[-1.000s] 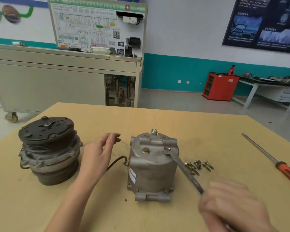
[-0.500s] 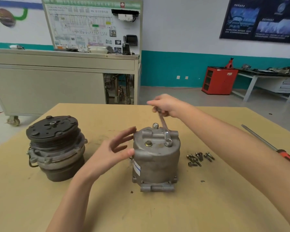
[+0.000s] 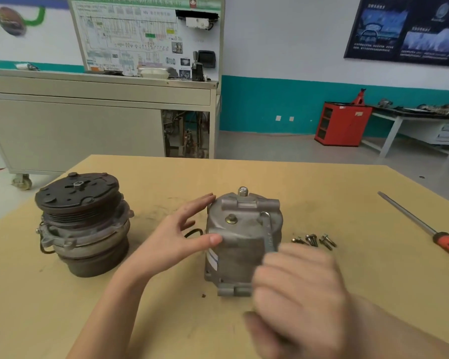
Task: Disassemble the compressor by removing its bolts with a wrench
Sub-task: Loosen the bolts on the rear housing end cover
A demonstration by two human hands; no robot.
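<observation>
- Head view: the blurred right hand (image 3: 296,288) grips the flat steel wrench (image 3: 268,235), whose handle has swung from far side to near. This suggests the bolt under its ring is backing out.
- The left hand (image 3: 176,237), fingers spread wide, now steadies the grey cast-metal compressor body (image 3: 240,244) with its thumb at mid tan counter (image 3: 373,268).

White walls (image 3: 283,47) with a teal band (image 3: 265,104) enclose a grey floor (image 3: 270,146), beige cabinet (image 3: 75,125), red locker (image 3: 345,125) and bench (image 3: 412,116).
</observation>
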